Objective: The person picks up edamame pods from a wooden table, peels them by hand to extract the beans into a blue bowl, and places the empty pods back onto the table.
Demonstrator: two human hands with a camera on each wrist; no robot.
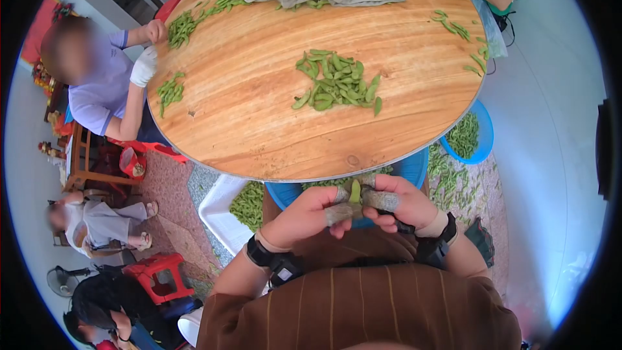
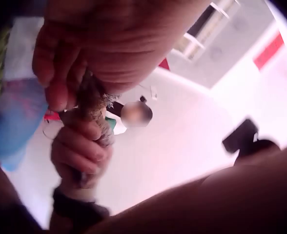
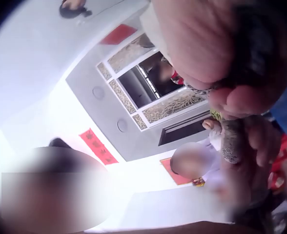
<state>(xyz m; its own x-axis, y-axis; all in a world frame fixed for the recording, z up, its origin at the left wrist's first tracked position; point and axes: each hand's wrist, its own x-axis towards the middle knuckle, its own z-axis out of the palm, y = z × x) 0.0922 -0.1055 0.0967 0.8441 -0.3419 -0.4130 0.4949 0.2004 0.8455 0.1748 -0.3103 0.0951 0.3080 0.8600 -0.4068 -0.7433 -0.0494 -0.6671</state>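
In the head view, the left hand (image 1: pixel 310 210) and right hand (image 1: pixel 405 204) meet fingertip to fingertip, angled inward, with grey wraps (image 1: pixel 343 212) on some fingers. Both pinch a green pod (image 1: pixel 355 192) between them, just off the near edge of the table (image 1: pixel 246 116).

The left wrist view shows both hands' fingers curled, the pod hard to make out.

In the right wrist view, the curled fingers nearly hide the pod.

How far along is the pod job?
Done: maybe the pods in the white crate and the loose pods on the floor; can't tell whether they're spent. In hand: one green pod, at the fingertips of the left hand and right hand. Left: probably the central pod pile on the table. Looks mid-job.
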